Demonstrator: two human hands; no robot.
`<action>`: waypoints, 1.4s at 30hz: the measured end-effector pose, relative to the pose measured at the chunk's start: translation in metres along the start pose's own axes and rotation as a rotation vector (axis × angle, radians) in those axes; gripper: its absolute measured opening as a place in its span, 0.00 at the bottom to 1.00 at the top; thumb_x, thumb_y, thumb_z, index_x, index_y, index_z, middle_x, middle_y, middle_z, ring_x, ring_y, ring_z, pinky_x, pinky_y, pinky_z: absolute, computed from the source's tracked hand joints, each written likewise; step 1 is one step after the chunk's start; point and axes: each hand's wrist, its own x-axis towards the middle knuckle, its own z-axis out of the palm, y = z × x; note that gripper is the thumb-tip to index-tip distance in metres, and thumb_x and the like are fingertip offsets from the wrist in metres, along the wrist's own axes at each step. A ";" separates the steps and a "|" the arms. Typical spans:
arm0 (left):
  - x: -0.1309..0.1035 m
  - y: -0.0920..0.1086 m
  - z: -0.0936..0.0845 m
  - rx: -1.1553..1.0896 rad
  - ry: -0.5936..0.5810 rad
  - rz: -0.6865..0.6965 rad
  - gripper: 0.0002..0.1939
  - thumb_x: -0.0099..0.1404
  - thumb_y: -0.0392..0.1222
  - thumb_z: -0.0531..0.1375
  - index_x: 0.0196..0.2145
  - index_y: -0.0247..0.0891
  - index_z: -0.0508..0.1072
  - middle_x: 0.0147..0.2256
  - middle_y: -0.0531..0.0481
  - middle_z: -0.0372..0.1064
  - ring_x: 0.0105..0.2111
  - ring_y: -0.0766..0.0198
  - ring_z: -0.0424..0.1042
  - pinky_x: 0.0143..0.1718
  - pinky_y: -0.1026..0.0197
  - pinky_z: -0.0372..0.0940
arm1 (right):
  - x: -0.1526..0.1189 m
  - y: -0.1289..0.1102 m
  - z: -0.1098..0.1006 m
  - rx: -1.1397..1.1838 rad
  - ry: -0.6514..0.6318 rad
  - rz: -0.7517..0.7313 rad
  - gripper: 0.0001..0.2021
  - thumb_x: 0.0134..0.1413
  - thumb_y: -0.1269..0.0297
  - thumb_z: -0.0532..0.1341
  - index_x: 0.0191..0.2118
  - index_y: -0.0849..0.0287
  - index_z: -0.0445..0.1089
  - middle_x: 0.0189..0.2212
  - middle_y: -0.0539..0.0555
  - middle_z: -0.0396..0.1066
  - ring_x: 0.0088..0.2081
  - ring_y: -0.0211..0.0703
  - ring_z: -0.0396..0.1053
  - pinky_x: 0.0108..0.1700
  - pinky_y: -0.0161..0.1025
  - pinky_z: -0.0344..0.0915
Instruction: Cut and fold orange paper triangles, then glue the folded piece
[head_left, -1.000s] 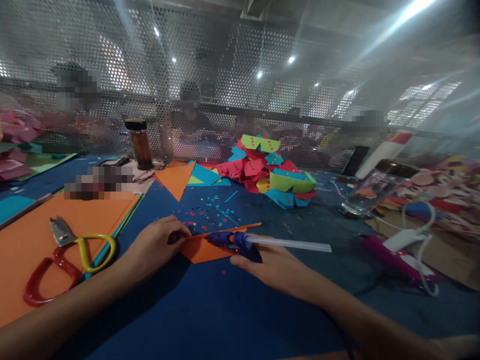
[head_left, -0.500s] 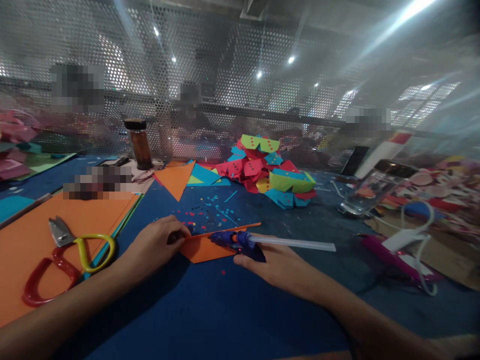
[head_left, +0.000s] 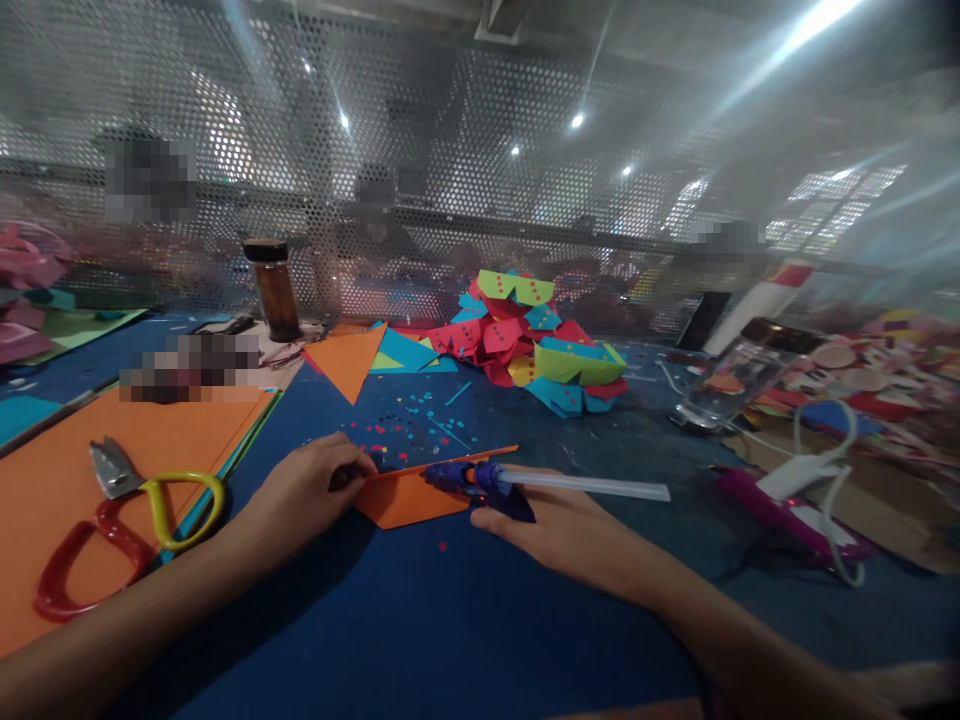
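In the middle of the blue tabletop, my left hand (head_left: pixel 319 485) pinches the left end of a folded piece of orange paper (head_left: pixel 409 503). My right hand (head_left: pixel 544 515) is closed around a dark blue glue gun (head_left: pixel 480 482). A long clear glue stick (head_left: pixel 589 486) sticks out of the gun's back, pointing right. The gun's nozzle lies against the folded strip of the orange paper, near its middle; whether it touches I cannot tell. Small red and blue paper bits (head_left: pixel 427 425) lie scattered just beyond the paper.
At left, scissors (head_left: pixel 124 525) with red and yellow handles rest on orange sheets (head_left: pixel 52 480). Folded coloured paper pieces (head_left: pixel 525 345) are heaped at the back. A brown-filled bottle (head_left: pixel 274 295), a clear bottle (head_left: pixel 739 380) and a purple power strip (head_left: pixel 787 510) with white cable stand around. Behind runs a perforated metal screen (head_left: pixel 465 130).
The glue gun's nozzle has shifted slightly to the right along the orange paper. My left hand keeps its pinch, and the whole view has drifted a little.
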 end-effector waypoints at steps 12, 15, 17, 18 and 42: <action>0.000 0.004 -0.002 0.004 -0.009 -0.009 0.11 0.61 0.36 0.54 0.33 0.42 0.77 0.30 0.51 0.69 0.27 0.63 0.67 0.29 0.63 0.59 | -0.001 -0.002 -0.007 -0.030 0.015 0.019 0.23 0.59 0.44 0.55 0.51 0.51 0.73 0.48 0.54 0.75 0.48 0.55 0.71 0.49 0.48 0.65; 0.000 0.003 -0.001 -0.002 -0.001 -0.006 0.11 0.61 0.37 0.54 0.33 0.42 0.77 0.30 0.51 0.70 0.28 0.63 0.68 0.29 0.63 0.60 | -0.002 -0.002 -0.008 -0.043 0.005 0.029 0.23 0.60 0.44 0.54 0.53 0.50 0.72 0.49 0.54 0.75 0.48 0.56 0.71 0.49 0.49 0.66; 0.000 0.002 -0.001 0.000 -0.006 -0.012 0.11 0.61 0.38 0.54 0.33 0.42 0.77 0.30 0.51 0.70 0.28 0.63 0.68 0.29 0.63 0.60 | -0.003 -0.003 -0.009 -0.048 0.004 0.039 0.22 0.60 0.45 0.54 0.53 0.49 0.71 0.49 0.54 0.74 0.48 0.55 0.72 0.49 0.50 0.66; 0.000 0.002 -0.001 0.003 -0.010 -0.016 0.11 0.61 0.39 0.53 0.33 0.42 0.77 0.30 0.51 0.70 0.28 0.63 0.68 0.29 0.63 0.60 | -0.003 -0.003 -0.009 -0.048 0.002 0.039 0.22 0.61 0.46 0.54 0.54 0.49 0.71 0.50 0.54 0.74 0.48 0.55 0.72 0.49 0.50 0.66; 0.000 0.004 -0.001 0.012 -0.041 -0.045 0.12 0.62 0.41 0.53 0.33 0.44 0.77 0.30 0.51 0.69 0.27 0.62 0.67 0.29 0.62 0.59 | -0.007 -0.003 -0.024 -0.048 0.010 -0.037 0.18 0.61 0.54 0.57 0.55 0.49 0.70 0.51 0.51 0.74 0.51 0.51 0.70 0.52 0.46 0.65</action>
